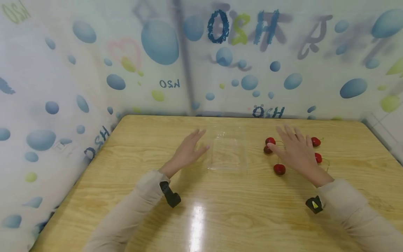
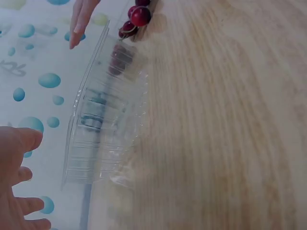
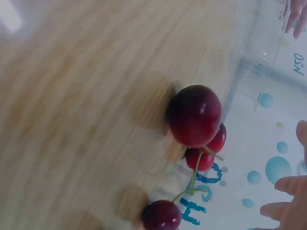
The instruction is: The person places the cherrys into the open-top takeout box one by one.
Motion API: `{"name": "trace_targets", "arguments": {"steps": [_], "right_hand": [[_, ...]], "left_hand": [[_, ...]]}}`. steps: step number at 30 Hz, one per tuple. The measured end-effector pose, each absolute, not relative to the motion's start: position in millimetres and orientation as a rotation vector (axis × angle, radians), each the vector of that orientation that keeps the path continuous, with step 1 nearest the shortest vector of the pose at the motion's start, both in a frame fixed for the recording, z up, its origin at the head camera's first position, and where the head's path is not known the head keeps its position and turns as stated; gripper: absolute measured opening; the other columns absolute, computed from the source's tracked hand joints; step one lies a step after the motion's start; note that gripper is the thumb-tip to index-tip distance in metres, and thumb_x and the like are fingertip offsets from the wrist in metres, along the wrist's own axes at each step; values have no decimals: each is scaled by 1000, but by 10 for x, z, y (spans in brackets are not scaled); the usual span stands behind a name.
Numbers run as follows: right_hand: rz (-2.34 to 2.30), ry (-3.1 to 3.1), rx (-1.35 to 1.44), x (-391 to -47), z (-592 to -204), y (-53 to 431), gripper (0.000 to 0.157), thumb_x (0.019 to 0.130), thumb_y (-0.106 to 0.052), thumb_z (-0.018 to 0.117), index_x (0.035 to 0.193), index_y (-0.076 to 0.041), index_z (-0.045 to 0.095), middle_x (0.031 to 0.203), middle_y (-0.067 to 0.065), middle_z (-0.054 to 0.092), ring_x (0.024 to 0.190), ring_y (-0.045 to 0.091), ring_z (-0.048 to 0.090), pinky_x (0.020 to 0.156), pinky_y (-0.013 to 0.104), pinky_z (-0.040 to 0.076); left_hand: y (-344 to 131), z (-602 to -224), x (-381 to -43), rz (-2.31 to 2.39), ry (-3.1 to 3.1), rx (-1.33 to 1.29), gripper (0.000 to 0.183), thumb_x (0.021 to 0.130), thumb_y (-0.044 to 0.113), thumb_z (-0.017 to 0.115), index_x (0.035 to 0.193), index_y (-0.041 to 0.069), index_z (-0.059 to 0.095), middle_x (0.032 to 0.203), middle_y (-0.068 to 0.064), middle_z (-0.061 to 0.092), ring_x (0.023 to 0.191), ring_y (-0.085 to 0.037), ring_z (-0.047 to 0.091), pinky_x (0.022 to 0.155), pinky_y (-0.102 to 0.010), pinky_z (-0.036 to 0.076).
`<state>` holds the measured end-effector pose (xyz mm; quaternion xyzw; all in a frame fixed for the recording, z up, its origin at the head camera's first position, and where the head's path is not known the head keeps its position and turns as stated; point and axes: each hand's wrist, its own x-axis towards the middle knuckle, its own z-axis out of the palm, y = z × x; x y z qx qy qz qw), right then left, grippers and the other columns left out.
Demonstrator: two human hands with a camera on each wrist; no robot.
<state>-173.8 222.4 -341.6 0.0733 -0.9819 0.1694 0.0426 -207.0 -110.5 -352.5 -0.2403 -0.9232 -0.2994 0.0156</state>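
A clear plastic tray (image 1: 227, 167) lies on the wooden table between the two hands. My left hand (image 1: 187, 150) hovers at its left side, fingers extended and holding nothing; in the left wrist view those fingers (image 2: 19, 206) are apart from the tray (image 2: 76, 115). Over a group of red cherries my right hand (image 1: 296, 154) is spread, palm down, and hides part of the group. Around it show a front cherry (image 1: 279, 169), a dark cherry (image 1: 268, 149) and a cherry at the right (image 1: 316, 141). The right wrist view shows a large cherry (image 3: 195, 116) with a green stem.
The wooden table (image 1: 239, 210) meets a white wall covering (image 1: 195, 70) with blue drops and letters at its back edge. The same covering runs along the left. Black straps with small devices (image 1: 171, 196) sit on both wrists.
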Motion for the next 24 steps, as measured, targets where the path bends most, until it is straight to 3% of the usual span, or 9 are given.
{"name": "trace_targets", "arguments": {"steps": [7, 13, 24], "right_hand": [[520, -2945, 260, -1615, -3461, 2381, 74, 87, -54, 42, 141, -8, 20, 141, 25, 17, 127, 46, 5, 95, 67, -4], [553, -2927, 237, -1564, -3508, 2480, 75, 87, -53, 44, 140, -5, 23, 140, 27, 18, 126, 48, 6, 96, 66, -7], [599, -2917, 233, -1424, -3535, 2547, 71, 88, -46, 47, 134, 5, 30, 136, 30, 23, 120, 50, 21, 89, 69, 14]], "left_hand": [[-1157, -3565, -1974, -1231, -2895, -710, 57, 90, 30, 51, 137, 6, 30, 139, -13, 30, 128, -28, 25, 104, -45, 24], [-1179, -3581, -1914, -1350, -2907, -672, 57, 89, 29, 54, 137, 8, 33, 136, -14, 34, 120, -32, 36, 95, -49, 35], [-1199, -3647, -1832, -1563, -2896, -581, 55, 87, 25, 58, 135, 8, 36, 127, -17, 43, 107, -30, 49, 80, -40, 49]]}}
